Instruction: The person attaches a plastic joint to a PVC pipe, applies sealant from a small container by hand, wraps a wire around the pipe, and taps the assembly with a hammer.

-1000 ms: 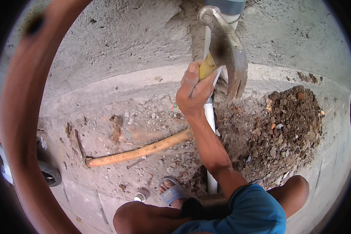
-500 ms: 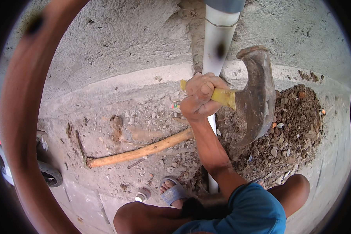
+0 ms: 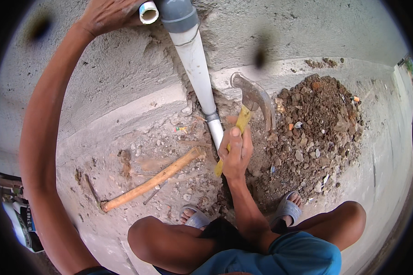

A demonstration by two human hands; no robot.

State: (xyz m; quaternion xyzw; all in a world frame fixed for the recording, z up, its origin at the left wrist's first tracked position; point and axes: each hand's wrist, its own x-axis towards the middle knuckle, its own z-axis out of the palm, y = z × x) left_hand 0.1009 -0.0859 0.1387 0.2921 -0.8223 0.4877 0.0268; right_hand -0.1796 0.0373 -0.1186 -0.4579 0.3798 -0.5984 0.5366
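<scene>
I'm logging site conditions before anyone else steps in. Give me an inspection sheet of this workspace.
Surface: gritty ground strewn with stones.
Job's things: claw hammer with yellow handle; white pipe running down by the wall, with grey coupling; small open-ended pipe beside the coupling.
Clutter: soil heap at right; wooden-handled hoe or pick and thin rod lying at left.
Hands: right hand closed around the hammer's handle; left hand at the small open-ended pipe, grip unclear.
Cables: nothing seen; thin wire circles the white pipe.
Surroundings: rough concrete wall ahead; white vehicle at left rim.
</scene>
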